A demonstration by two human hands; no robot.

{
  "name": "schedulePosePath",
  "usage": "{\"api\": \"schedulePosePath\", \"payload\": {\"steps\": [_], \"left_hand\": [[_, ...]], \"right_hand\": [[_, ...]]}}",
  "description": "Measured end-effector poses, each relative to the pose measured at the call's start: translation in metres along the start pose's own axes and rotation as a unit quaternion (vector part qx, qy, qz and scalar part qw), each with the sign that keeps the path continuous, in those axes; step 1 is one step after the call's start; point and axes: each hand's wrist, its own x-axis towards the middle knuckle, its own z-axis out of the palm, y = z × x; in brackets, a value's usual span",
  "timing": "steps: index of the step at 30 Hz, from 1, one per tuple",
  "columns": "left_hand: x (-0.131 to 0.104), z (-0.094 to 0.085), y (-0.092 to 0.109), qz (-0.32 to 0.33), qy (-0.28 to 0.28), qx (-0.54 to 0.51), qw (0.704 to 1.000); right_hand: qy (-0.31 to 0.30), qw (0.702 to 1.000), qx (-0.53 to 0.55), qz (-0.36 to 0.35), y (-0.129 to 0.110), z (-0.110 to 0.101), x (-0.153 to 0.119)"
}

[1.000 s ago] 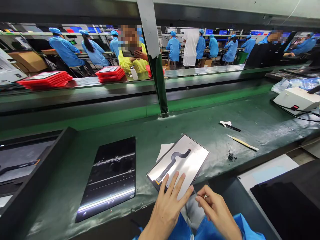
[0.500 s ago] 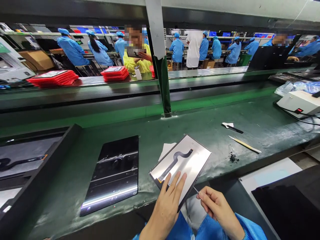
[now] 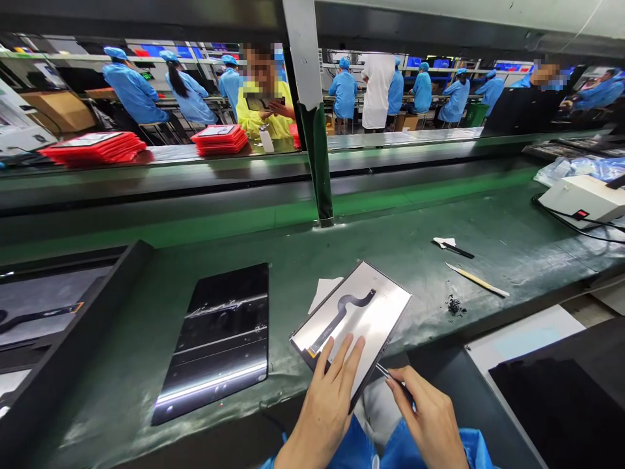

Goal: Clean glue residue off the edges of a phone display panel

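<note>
My left hand point(image 3: 327, 397) lies with its fingers stretched out and spread over the lower part of a display panel point(image 3: 375, 326); its thumb is hidden. The panel has a silvery back and is tilted across the bench's front edge. A dark S-shaped flex cable point(image 3: 336, 316) runs along that back. My right hand point(image 3: 427, 410) is closed around tweezers point(image 3: 384, 370), whose thin metal tips are at the panel's right edge. Whether the tips grip anything is too small to tell. Left of the panel lies a glossy black screen point(image 3: 219, 339).
A white sheet point(image 3: 323, 291) is partly under the panel. To the right are a pale-handled blade tool point(image 3: 476, 279), a black tool point(image 3: 459, 249) and dark scraps point(image 3: 455, 305). A black tray point(image 3: 122, 267) stands left, a white device point(image 3: 581, 202) right. A co-worker in yellow point(image 3: 263, 117) sits opposite.
My right hand has turned and opened its pinch slightly, so the tweezers' two prongs and dark handle now show. My left hand and the panel stay in place.
</note>
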Motion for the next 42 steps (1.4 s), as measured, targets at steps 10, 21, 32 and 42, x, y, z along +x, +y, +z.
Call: {"api": "schedulePosePath", "payload": {"steps": [10, 21, 32, 42], "left_hand": [[0.001, -0.001, 0.003, 0.002, -0.008, 0.039, 0.999], [0.008, -0.003, 0.003, 0.028, 0.008, 0.071, 0.997], [0.008, -0.003, 0.003, 0.021, 0.017, 0.053, 0.998], [0.004, 0.002, 0.000, 0.014, 0.018, 0.029, 0.999]], "right_hand": [[0.028, 0.999, 0.000, 0.021, -0.009, 0.002, 0.004], [-0.197, 0.780, 0.436, 0.403, 0.003, -0.005, 0.033], [-0.233, 0.690, 0.518, 0.449, 0.004, -0.008, 0.036], [-0.216, 0.685, 0.535, 0.445, 0.005, -0.009, 0.033]]}}
